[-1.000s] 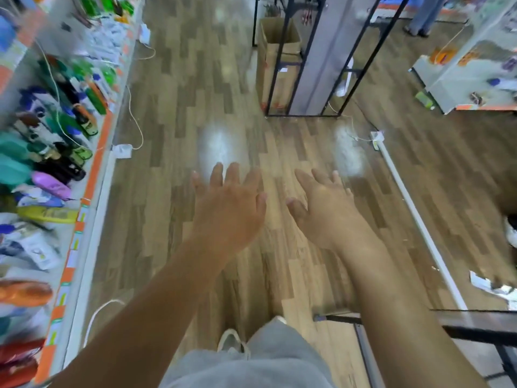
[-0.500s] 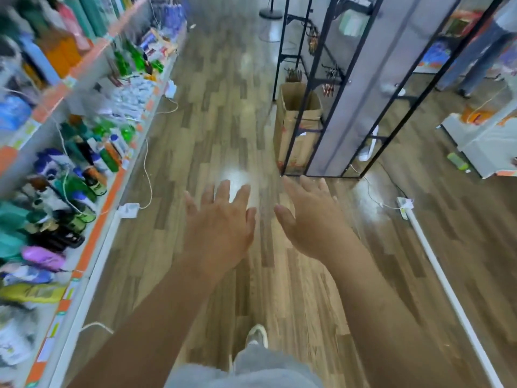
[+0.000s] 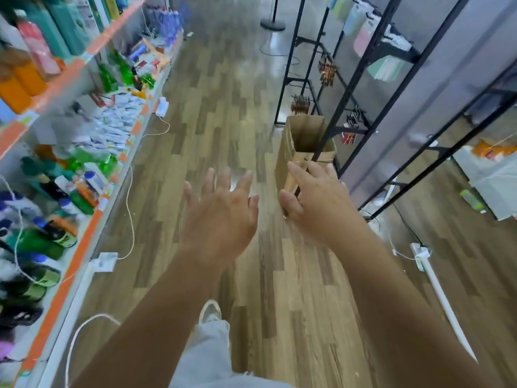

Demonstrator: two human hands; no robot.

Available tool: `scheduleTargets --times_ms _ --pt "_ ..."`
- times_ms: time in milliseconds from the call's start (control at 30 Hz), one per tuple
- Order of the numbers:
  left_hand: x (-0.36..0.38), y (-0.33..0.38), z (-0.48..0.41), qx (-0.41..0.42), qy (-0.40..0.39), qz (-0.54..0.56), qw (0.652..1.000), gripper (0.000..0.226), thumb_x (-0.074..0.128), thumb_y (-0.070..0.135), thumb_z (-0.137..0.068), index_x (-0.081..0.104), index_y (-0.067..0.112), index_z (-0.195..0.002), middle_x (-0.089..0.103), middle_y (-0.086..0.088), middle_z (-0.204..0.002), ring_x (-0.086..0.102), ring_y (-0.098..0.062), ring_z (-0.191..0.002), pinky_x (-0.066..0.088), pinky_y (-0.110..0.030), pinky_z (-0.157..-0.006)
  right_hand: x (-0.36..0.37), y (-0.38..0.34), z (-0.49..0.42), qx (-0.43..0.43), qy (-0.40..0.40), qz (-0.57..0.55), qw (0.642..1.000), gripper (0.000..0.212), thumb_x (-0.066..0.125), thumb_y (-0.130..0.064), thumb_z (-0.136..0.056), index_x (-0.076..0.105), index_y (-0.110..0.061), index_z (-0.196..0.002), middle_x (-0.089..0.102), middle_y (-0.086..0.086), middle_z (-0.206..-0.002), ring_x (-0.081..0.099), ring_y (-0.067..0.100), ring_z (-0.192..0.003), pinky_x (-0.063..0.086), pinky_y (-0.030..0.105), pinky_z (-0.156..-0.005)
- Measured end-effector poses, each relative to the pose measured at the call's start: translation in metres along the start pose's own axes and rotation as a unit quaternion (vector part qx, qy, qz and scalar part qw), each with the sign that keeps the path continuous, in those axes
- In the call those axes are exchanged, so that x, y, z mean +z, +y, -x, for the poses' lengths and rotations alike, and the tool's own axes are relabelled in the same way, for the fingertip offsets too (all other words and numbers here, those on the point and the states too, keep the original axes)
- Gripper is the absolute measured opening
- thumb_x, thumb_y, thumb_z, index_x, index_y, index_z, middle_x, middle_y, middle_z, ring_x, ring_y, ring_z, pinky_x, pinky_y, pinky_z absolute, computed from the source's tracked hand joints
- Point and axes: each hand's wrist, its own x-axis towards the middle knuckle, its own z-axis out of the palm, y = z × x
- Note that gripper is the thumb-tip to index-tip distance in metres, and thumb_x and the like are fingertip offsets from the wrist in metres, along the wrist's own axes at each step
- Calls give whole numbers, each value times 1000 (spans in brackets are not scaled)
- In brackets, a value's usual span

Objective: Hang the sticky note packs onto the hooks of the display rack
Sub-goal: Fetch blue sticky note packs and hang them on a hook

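Two empty hands are reaching out over a shop aisle, well short of the hanging packs.

A grey trouser leg point(image 3: 207, 351) and pale shoe point(image 3: 209, 312) are showing at the bottom edge, partly cut off. The left hand point(image 3: 221, 211) is hovering over the wood-pattern floor point(image 3: 212, 113) with fingers spread wide, holding nothing. The right hand point(image 3: 321, 203), also spread and empty, is covering the foot of a tall brown cardboard box point(image 3: 305, 147); whether it is touching the box cannot be told. The box is standing by the black metal display rack point(image 3: 347, 92). Farther up, blurred pastel flat packs point(image 3: 386, 67) are hanging on the rack's hooks.
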Motion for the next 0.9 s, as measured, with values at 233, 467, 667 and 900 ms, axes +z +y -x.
scheduleTargets --times_ms 233,467,667,900 --pt "-25 -33 -179 56 7 2 998 56 28 46 -101 20 28 -154 21 -8 -160 15 -29 -148 18 -50 -118 -28 -20 -160 49 18 -20 998 62 40 -46 -98 13 -32 -151 13 4 -159 -1 35 -146 13 57 -116" --pt "-24 -25 -353 75 5 -2 997 59 28 50 -100 20 30 -154 12 -12 -162 7 -33 -150 16 -51 -118 -50 8 -311 115 60 -56 990 65 43 -45 -96 12 -31 -151 12 4 -159 0 35 -146 13 55 -116" --pt "-15 6 -512 117 16 -7 993 55 35 49 -98 36 27 -148 32 -12 -156 22 -35 -147 26 -58 -112 -81 55 -452 140 63 -80 985 62 41 -45 -97 14 -29 -151 9 5 -160 -3 34 -146 10 54 -117" --pt "-34 44 -675 194 70 28 978 56 32 49 -91 59 22 -131 56 -18 -136 49 -42 -129 41 -66 -96 -137 91 -600 145 101 -80 981 61 39 -45 -98 13 -32 -151 5 3 -161 -7 32 -147 6 54 -115"
